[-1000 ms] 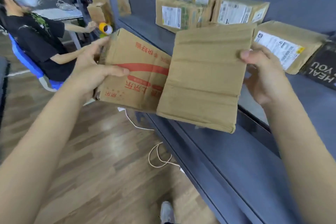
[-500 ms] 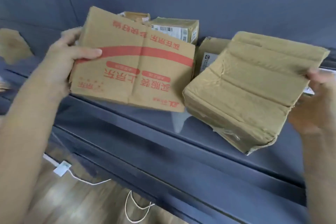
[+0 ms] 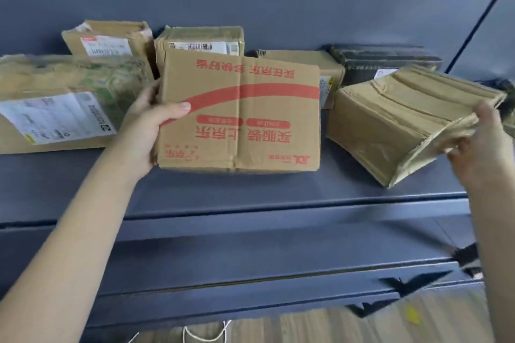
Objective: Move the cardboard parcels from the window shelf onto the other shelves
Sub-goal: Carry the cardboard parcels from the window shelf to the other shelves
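My left hand [image 3: 145,131] has its grip closed on the left edge of the red-printed carton [image 3: 239,114], thumb across the front face, holding it upright with its bottom edge on or just above the grey shelf [image 3: 250,195] at about 12 o'clock, I judge to slot it in front of the parcels already stacked behind. My right hand [image 3: 482,147] at 3 o'clock pinches a crumpled end flap of the plain brown parcel [image 3: 401,125], which tilts down toward the shelf. Both are creased corrugated card; the plain one is soft, taped and dented.
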A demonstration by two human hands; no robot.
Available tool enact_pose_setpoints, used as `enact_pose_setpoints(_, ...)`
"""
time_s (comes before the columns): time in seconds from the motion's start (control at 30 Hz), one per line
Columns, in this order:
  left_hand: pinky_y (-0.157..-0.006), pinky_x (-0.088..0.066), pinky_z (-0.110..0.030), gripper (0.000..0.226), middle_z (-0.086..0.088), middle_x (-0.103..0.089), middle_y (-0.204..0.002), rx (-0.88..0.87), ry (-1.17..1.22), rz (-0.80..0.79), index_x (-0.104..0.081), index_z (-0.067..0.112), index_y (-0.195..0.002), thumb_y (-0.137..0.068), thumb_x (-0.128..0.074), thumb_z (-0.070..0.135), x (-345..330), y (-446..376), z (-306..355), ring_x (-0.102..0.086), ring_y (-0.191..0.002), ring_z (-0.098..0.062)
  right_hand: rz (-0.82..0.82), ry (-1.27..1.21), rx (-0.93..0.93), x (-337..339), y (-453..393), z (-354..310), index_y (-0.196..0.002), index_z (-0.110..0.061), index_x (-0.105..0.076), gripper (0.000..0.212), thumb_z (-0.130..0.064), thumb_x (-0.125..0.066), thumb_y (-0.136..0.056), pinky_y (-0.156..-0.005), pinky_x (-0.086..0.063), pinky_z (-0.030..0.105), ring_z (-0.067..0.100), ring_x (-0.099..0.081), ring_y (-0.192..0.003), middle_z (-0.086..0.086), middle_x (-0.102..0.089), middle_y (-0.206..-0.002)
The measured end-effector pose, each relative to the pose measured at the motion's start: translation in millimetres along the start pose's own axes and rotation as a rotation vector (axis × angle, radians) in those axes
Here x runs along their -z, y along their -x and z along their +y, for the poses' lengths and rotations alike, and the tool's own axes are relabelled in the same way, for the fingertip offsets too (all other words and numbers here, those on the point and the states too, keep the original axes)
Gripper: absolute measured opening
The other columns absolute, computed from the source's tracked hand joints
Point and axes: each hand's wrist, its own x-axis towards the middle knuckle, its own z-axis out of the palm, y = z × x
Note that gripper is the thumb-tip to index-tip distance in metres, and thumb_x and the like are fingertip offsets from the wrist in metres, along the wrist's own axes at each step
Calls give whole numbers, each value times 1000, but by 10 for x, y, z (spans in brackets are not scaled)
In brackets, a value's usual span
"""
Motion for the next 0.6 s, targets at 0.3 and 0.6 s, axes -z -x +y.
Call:
enact_pose_setpoints(0.3, -86, -47, -37, 66, 12, -64, -113, 37, -57, -47, -37, 41, -134, -79, -68, 22, 38, 236, -20, -60, -106, -12, 50, 453, 905, -198, 1025, -80, -127, -2, -50, 50, -26, -58, -84, -107, -27, 14, 13, -42, -127, 5, -49, -133)
enact_pose_setpoints(0.6, -85, -47, -38, 28, -2, -67, -85, 309, -152, -32, -63, 26, -86, -86, -54, 52, 57, 376, 60, -61, -86, -23, -946, 701, 1083, -564, 1364, 237, -140, -17, -34, 99, -48, -78, -56, -108, -26, 12, 3, -34, -131, 6, -41, -140)
